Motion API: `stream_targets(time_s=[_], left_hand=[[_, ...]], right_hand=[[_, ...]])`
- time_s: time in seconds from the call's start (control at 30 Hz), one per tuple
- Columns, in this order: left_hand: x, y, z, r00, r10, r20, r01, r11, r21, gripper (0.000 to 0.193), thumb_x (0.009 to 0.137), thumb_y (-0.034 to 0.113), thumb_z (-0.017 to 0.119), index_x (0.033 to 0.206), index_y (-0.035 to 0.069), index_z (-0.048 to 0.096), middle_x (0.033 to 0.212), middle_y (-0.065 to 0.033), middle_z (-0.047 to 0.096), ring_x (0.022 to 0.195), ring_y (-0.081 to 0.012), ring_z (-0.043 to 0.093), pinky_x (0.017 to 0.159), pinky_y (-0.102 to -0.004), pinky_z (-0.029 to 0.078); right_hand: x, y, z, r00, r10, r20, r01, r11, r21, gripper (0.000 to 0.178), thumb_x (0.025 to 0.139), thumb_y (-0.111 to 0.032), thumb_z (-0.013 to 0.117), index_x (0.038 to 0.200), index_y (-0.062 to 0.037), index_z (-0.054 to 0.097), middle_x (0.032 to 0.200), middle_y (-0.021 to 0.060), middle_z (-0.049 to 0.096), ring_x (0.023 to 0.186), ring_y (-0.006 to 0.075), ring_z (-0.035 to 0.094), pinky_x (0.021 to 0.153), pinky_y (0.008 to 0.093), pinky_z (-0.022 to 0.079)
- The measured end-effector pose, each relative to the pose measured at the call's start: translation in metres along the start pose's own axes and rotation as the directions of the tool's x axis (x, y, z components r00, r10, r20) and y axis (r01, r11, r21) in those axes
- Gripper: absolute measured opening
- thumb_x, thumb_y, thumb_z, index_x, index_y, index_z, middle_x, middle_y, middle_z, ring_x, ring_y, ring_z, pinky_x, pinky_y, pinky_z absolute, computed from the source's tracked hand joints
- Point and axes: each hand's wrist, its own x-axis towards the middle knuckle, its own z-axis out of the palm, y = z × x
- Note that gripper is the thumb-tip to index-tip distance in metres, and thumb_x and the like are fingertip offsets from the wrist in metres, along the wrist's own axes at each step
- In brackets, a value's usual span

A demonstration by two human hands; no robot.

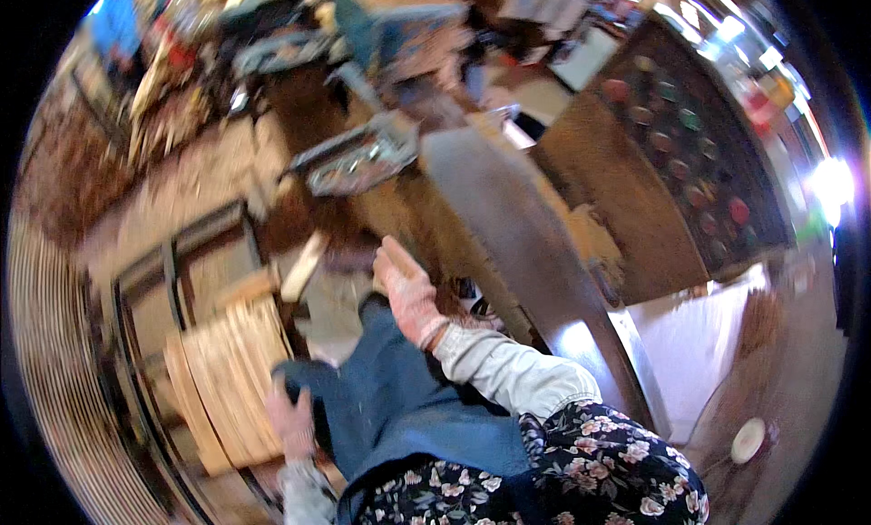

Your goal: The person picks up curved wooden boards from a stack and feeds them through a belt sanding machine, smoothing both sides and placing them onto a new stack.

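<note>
My right hand [408, 294], in a pink work glove, is in the middle of the view beside the brown side of a machine. Its fingers are stretched out and hold nothing I can see. My left hand [291, 421], also gloved, hangs low beside a stack of pale wooden boards [231, 380]. Its thumb and fingers look apart; whether it touches the boards is unclear. The boards rest on a black metal rack [172, 284]. One loose strip of wood [304, 266] lies beyond the stack. Motion smears much of the picture.
A long smooth metal machine table [508, 207] runs along my right. Beyond it stands a brown control box [671, 153] with several coloured buttons. A metal tray [363, 157] of small items is ahead. Wood scraps and sawdust [177, 107] pile up far left, above corrugated sheeting [54, 343].
</note>
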Motion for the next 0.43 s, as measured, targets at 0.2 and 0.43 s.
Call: stream_targets(time_s=[0.2, 0.43], left_hand=[[0.006, -0.032, 0.026, 0.998, -0.012, -0.055, 0.016, 0.996, 0.083, 0.065, 0.083, 0.021, 0.081, 0.14, -0.001, 0.059, 0.144, -0.0231, 0.057, 0.134, -0.0438, 0.051, 0.114, -0.0499, 0.04], [0.008, -0.048, 0.063, 0.968, -0.096, -0.233, 0.095, 0.995, -0.012, 0.07, 0.083, 0.026, 0.083, 0.144, 0.003, 0.057, 0.148, -0.0199, 0.055, 0.139, -0.0397, 0.048, 0.12, -0.0498, 0.035]], right_hand=[[-0.012, 0.047, -0.009, 0.981, 0.158, -0.113, -0.188, 0.64, -0.745, 0.056, 0.098, -0.041, 0.065, 0.133, 0.0015, 0.065, 0.127, 0.0164, 0.072, 0.12, 0.0244, 0.062, 0.106, 0.034, 0.043], [0.02, 0.091, 0.003, 0.911, 0.392, -0.129, -0.1, -0.092, -0.991, 0.08, 0.097, -0.06, 0.058, 0.158, -0.011, 0.046, 0.135, 0.0303, 0.065, 0.13, 0.0402, 0.06, 0.111, 0.0426, 0.041]])
